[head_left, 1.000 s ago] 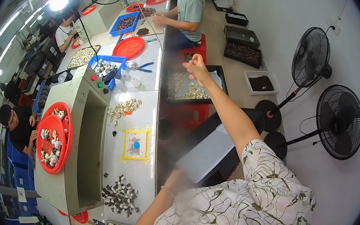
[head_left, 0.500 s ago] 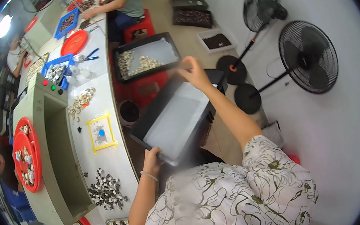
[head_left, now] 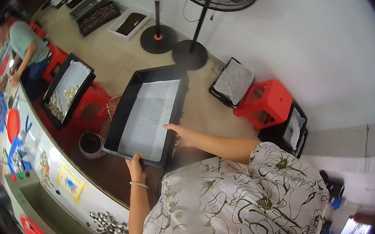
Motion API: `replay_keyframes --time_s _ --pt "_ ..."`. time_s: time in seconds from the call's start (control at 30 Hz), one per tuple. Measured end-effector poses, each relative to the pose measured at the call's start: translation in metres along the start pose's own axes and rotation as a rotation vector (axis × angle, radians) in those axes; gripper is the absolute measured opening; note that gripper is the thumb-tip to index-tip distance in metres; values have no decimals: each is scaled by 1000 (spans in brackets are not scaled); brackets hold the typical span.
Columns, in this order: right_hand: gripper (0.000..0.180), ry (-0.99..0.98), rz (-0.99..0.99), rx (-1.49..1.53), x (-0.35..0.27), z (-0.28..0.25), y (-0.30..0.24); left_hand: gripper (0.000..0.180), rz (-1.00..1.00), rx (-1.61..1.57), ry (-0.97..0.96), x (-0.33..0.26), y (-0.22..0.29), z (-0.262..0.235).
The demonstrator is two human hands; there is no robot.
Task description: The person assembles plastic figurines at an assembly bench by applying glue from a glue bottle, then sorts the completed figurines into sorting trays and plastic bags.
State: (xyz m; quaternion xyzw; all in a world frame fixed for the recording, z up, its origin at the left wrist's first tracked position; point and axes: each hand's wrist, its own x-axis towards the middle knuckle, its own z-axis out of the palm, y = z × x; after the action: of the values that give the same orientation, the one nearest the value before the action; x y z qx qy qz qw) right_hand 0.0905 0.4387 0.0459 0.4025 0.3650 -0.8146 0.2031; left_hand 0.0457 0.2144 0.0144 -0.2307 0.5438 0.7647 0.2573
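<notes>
I hold a black rectangular plastic tray (head_left: 160, 75) in front of me, tilted, with a white paper sheet (head_left: 148, 116) lining its bottom. No parts show on the sheet. My left hand (head_left: 136, 170), with a beaded bracelet at the wrist, grips the near left rim, its thumb over the edge. My right hand (head_left: 184, 136) grips the right side wall, thumb lying on the rim and the other fingers hidden beneath. Left of the tray is the workbench, with a pile of small black-and-white parts (head_left: 110, 226) and a yellow-taped square (head_left: 71, 182).
Another black tray (head_left: 69, 89) with pale parts rests on red stools (head_left: 88, 108). A dark-mouthed bucket (head_left: 90, 144) stands beside the bench. Fan bases (head_left: 190, 54) are ahead. On the right are a red stool (head_left: 268, 104) and paper-lined trays (head_left: 235, 81). A co-worker (head_left: 29, 47) sits far left.
The view has swung right, bringing the red stool and trays by the wall into sight. My right hand has come from the tray's far end to its right side. My left hand keeps its grip.
</notes>
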Motion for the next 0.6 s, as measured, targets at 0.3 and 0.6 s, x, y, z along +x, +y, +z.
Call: replay_keyframes --time_s 0.3,0.6 --pt "19 129 106 134 20 -99 -13 43 -118 222 73 -21 -17 105" --pt "44 -77 298 -207 46 -127 -90 48 -76 43 316 -12 -105 112"
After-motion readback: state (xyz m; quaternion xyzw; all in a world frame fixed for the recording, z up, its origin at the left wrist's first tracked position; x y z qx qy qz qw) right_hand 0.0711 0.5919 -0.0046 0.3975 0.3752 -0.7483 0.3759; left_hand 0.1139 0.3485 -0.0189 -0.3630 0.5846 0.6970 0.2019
